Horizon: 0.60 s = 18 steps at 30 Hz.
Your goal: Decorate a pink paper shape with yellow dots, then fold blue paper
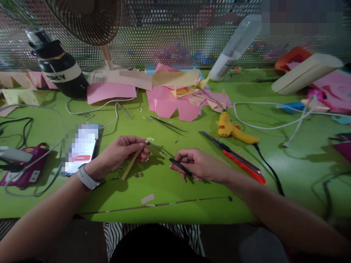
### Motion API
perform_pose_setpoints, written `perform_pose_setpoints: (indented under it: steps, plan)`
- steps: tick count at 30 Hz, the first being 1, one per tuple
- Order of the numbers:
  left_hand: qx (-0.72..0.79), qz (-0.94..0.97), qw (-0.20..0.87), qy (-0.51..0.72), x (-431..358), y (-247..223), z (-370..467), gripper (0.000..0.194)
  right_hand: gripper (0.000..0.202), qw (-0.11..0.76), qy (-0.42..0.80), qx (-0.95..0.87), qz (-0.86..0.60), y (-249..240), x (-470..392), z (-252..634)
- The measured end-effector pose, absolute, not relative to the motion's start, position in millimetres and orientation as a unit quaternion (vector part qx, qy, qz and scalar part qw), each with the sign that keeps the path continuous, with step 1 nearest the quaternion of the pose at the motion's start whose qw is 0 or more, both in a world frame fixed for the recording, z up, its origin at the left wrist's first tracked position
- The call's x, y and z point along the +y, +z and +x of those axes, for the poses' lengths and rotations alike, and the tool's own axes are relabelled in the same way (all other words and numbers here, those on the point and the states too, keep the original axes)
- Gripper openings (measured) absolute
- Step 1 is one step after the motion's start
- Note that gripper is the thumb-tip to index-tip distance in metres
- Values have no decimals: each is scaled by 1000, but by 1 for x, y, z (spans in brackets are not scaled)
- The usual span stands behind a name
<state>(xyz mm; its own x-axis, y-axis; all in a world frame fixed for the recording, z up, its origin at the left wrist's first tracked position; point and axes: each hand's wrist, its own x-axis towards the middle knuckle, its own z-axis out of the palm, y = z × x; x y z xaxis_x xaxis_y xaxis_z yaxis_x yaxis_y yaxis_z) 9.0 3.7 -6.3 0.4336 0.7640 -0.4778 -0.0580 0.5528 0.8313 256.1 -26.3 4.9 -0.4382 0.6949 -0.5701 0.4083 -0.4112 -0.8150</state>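
Observation:
My left hand, with a pale watch band at the wrist, pinches a narrow yellow paper strip that slants down toward me. My right hand is closed round the black handle of a pair of slim scissors. Their thin metal blades point left and reach the strip's upper end at my left fingertips. Small pale paper bits show at that end. Whether the blades are parted is too small to tell. Below the hands, a pale paper scrap lies on the green tabletop.
Beyond the hands lie tweezers, pink cut paper, a red utility knife and a yellow glue gun with its cord. At left are a phone, cables and a purple power strip. A fan and black bottle stand behind.

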Motion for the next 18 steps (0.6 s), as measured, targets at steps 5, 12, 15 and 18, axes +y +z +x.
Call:
perform_pose_setpoints:
  steps: [5,12,15,18]
  plan:
    - [451,389,755,274,3,-6,9,6,52,107,661,-528,-522,1,-26,259]
    - [452,379,762,268,4,-5,7,10,51,115,666,-525,-517,-3,-25,261]
    - [462,376,762,256,4,-4,8,10,50,117,668,-520,-520,-2,-25,261]
    - [474,375,760,237,4,-1,9,10,50,113,668,-514,-525,-4,-24,262]
